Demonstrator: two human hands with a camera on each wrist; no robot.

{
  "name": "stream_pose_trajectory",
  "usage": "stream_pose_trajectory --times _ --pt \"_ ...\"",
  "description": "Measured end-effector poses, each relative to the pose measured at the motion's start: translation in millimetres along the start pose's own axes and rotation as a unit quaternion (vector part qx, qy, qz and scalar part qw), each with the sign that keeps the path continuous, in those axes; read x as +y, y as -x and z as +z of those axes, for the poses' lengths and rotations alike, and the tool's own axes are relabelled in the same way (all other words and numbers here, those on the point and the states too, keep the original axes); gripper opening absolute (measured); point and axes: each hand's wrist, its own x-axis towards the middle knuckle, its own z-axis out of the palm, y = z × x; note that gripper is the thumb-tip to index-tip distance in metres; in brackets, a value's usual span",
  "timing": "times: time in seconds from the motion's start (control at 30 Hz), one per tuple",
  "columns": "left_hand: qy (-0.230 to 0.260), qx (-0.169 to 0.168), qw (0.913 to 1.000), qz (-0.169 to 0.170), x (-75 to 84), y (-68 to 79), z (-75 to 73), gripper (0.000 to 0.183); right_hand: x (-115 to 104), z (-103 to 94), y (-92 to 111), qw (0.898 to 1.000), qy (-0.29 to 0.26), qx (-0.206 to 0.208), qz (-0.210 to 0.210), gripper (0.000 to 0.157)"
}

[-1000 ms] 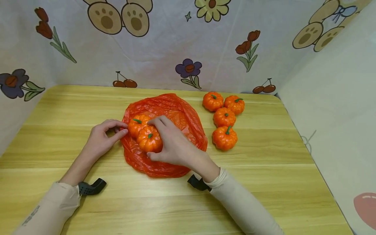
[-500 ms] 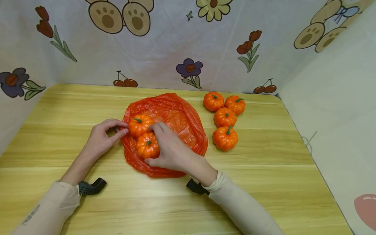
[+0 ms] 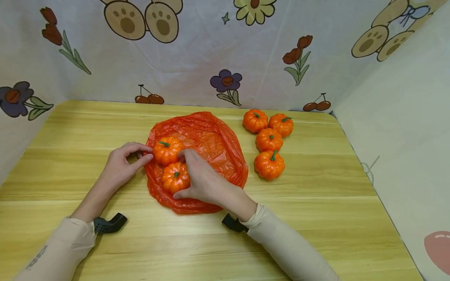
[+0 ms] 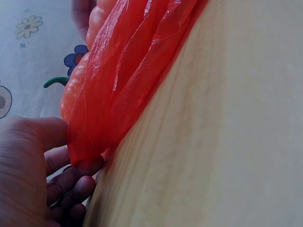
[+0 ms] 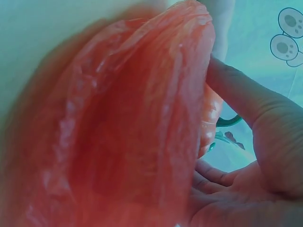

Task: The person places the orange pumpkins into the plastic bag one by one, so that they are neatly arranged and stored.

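Observation:
A red plastic bag (image 3: 219, 148) lies spread on the table with its mouth up and its rim folded outward. Inside, at the left, sit two small orange pumpkins with green stems: a farther pumpkin (image 3: 168, 151) and a nearer pumpkin (image 3: 174, 177). My right hand (image 3: 207, 179) reaches over the bag, its thumb and fingers curled round the nearer pumpkin. At the bag's left rim, my left hand (image 3: 123, 162) pinches the plastic between thumb and fingers. In the left wrist view the bag's side (image 4: 128, 75) hangs from those fingers. The bag (image 5: 128, 123) covers much of the right wrist view.
To the right of the bag, several more pumpkins (image 3: 268, 139) stand close together in a crooked line on the wooden table (image 3: 316, 218). A cloth backdrop (image 3: 186, 70) printed with flowers and bear feet rises along the far edge. A pale wall (image 3: 397, 128) borders the right side.
My right hand has drawn the nearer pumpkin slightly toward me, away from the farther one, within the bag. My left hand stays in place at the rim.

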Motion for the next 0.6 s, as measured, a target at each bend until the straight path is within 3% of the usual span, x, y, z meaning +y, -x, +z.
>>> stream_pose_trajectory --times 0.6 --pt "0.002 0.003 1.0 0.002 -1.1 -0.3 0.7 0.014 8.8 -22.4 3.5 1.0 -0.027 0.012 -0.001 0.091"
